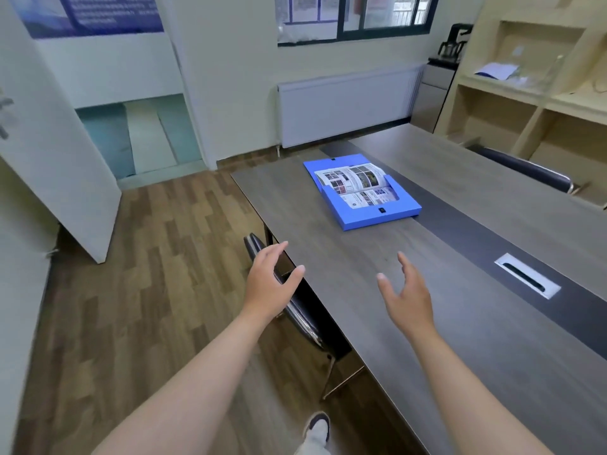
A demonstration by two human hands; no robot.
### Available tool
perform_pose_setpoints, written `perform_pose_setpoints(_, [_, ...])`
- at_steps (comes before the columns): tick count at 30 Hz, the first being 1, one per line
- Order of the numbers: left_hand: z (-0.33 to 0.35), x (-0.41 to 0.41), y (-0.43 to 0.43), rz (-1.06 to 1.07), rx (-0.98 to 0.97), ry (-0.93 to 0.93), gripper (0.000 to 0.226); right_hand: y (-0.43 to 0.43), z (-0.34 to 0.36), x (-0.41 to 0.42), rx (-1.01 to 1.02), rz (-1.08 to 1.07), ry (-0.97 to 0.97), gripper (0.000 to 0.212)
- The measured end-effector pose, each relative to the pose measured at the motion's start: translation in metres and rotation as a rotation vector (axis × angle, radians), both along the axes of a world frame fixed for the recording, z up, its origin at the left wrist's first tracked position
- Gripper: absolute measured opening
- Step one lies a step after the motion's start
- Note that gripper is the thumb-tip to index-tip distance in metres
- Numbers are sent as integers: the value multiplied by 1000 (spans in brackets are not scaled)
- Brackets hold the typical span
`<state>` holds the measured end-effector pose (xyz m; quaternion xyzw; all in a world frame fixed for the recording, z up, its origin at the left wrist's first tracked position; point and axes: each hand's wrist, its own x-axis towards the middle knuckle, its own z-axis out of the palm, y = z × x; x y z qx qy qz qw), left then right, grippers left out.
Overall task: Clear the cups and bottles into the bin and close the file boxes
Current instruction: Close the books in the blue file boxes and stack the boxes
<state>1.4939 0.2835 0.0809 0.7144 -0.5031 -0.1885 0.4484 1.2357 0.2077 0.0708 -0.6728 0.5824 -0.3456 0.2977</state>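
A blue file box (377, 218) lies open on the grey wooden table (345, 257), near its far end, with printed pages (358, 185) showing inside. My left hand (272, 284) hovers over the table's left edge, fingers apart and empty. Over the tabletop, my right hand (407, 297) is also spread and holds nothing. Both hands are well short of the box. No cups, bottles or bin are in view.
A black chair (295, 310) is tucked under the table's left edge below my left hand. Another chair (532, 172) stands at the far right side. A metal cable port (528, 280) sits in the table's dark centre strip. Shelving (525, 103) lines the right wall; an open door (56, 178) is at left.
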Motion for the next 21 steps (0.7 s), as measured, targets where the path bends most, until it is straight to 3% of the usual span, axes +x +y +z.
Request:
perform_pose_setpoints(13, [-5,121,-237,-109,84,-59,57,-225,-34,123,141,-60,-11,72])
perform_pose_setpoints(21, [-14,156,-358,-172,91,-15,57,-309,-52,155,197,-139,83,78])
